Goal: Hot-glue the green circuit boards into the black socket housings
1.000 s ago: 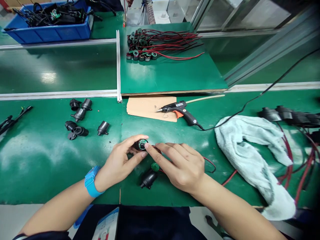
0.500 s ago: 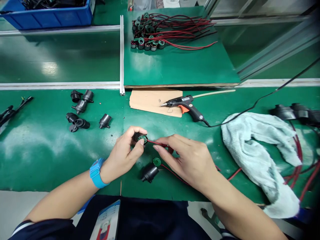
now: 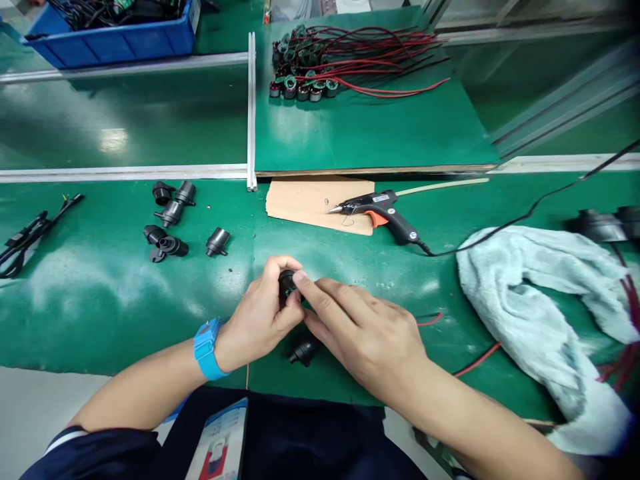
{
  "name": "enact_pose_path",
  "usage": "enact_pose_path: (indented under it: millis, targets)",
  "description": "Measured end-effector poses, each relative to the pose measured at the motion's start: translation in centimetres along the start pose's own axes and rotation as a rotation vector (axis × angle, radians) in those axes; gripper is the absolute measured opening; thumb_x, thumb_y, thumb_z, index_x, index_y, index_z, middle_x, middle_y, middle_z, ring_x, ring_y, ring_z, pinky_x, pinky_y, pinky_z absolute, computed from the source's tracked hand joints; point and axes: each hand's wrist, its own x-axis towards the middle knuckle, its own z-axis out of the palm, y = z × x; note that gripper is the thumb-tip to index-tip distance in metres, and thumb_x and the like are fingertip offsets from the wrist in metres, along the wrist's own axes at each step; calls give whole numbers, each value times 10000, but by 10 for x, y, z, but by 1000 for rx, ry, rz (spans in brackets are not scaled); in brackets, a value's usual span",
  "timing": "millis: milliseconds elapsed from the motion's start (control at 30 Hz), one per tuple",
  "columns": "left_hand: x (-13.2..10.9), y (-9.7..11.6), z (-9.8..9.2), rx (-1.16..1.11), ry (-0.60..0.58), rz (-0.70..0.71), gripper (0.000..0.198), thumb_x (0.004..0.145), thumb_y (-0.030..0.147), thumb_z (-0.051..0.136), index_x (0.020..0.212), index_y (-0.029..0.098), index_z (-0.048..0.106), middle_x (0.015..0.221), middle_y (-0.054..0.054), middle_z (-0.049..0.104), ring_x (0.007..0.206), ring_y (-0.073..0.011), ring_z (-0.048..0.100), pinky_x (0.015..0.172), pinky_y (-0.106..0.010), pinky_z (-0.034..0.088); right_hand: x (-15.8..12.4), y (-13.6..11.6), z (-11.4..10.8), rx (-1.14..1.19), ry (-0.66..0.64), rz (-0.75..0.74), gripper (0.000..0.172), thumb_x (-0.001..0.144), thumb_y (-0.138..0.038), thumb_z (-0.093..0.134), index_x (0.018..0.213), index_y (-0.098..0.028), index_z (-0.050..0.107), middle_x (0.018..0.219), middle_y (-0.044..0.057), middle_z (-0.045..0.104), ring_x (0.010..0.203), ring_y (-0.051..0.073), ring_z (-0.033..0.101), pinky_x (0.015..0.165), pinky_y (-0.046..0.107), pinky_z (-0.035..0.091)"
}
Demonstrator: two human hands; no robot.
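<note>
My left hand point(image 3: 260, 313) grips a small black round housing point(image 3: 287, 283) between thumb and fingers just above the green mat. My right hand point(image 3: 360, 330) reaches over it, index fingertip pressing on the top of the housing. Red wires point(image 3: 430, 320) trail to the right from under my right hand. A second black housing point(image 3: 303, 349) lies on the mat below both hands, partly covered by my right hand. A blue band sits on my left wrist point(image 3: 207, 348).
A black and orange glue gun point(image 3: 383, 210) lies on a cardboard piece point(image 3: 310, 203). Several loose black housings point(image 3: 173, 223) sit at left. A pale cloth point(image 3: 545, 300) lies at right. Red-wired coils point(image 3: 320, 73) are piled on the raised board; a blue bin point(image 3: 115, 37) stands far left.
My right hand has moved left from the red wire onto the housing, with the index finger now pressing on it. The green board on the mat is now hidden.
</note>
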Motion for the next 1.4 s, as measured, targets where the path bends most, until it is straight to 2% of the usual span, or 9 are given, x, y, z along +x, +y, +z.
enact_pose_path:
  millis: [200,400,500,633,733,900,1033,1133,1400]
  targets:
    - [-1,7,-18,235,-158,103,496,1018,391,512,1461,245,345,1317,-102,589,1051,-206,642,932,-366,526,-8,6,-24,-44,-49,76,273,941,-160,590,1205,-150,659,1012,29,762,738,146,684,614,298,471]
    - [-18,-1,-12,849,-212,337,559,859,687,626,1112,188,602,981,-97,680,869,-323,674,760,-488,543,-58,114,-48,-387,-17,765,304,817,-332,714,1074,-182,649,744,19,703,590,184,615,513,294,326]
    - [-28,-10,3,922,-250,428,386,843,479,730,1080,194,623,920,-72,712,804,-295,693,738,-450,555,-90,182,-54,-434,-61,1044,336,822,-357,697,1078,-144,653,739,69,715,578,185,582,539,297,325]
    - [-26,-13,11,876,-258,467,294,856,158,588,1148,192,591,947,-59,706,826,-262,701,740,-408,573,-106,226,-60,-497,-63,1086,433,853,-389,670,1129,-55,681,915,229,750,678,237,613,589,343,342]
    - [-18,-9,5,740,-246,388,314,916,145,492,1224,197,523,1070,-83,668,890,-240,705,752,-379,586,-90,216,-60,-502,-44,1013,585,854,-446,695,1281,-50,641,1161,290,705,964,359,646,709,400,387]
    - [-10,-1,-7,467,-155,172,203,953,189,481,1146,228,433,855,1,611,696,-171,655,642,-299,544,-37,168,-32,-176,-185,662,422,935,-459,618,1232,-163,663,1105,139,746,1014,323,672,892,419,474]
    - [-10,-2,-12,386,4,175,359,935,334,655,1212,234,450,955,-22,639,784,-169,676,679,-281,544,-8,155,14,-21,-346,735,480,926,-527,588,1219,-152,651,1105,165,718,1005,335,674,891,447,511]
    - [-10,-4,-14,349,114,248,321,923,328,704,1186,255,536,903,7,659,766,-142,672,695,-249,526,-7,161,38,62,-333,760,364,956,-454,501,1105,-156,648,1097,184,682,1014,338,656,900,464,505]
    - [-7,-4,-19,220,248,139,236,892,328,742,1044,236,586,738,58,608,598,-95,574,575,-209,447,-21,139,10,470,-157,670,413,1025,-506,370,1270,-195,487,1007,86,679,796,213,640,743,360,528]
